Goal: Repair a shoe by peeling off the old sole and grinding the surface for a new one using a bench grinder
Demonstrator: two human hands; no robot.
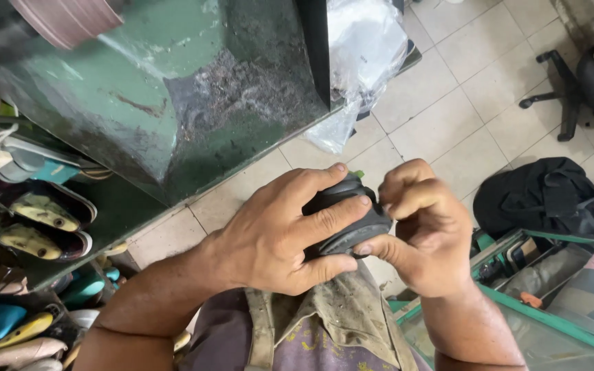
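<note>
My left hand (287, 237) wraps around a dark grey shoe sole (350, 221), with fingers over its top and the thumb beneath. The sole is held in front of my chest, above a dirty apron (338, 316). My right hand (424, 227) is curled at the sole's right end, its thumb pressing the lower edge and its fingers bent over the rim. Most of the sole is hidden by both hands.
A green, dusty machine housing (173, 89) stands ahead with a clear plastic bag (362, 55) beside it. Shoes and soles (39, 220) fill shelves at left. A black bag (544, 196), a green-framed rack (551, 309) and an office chair base (565, 96) stand on the tiled floor at right.
</note>
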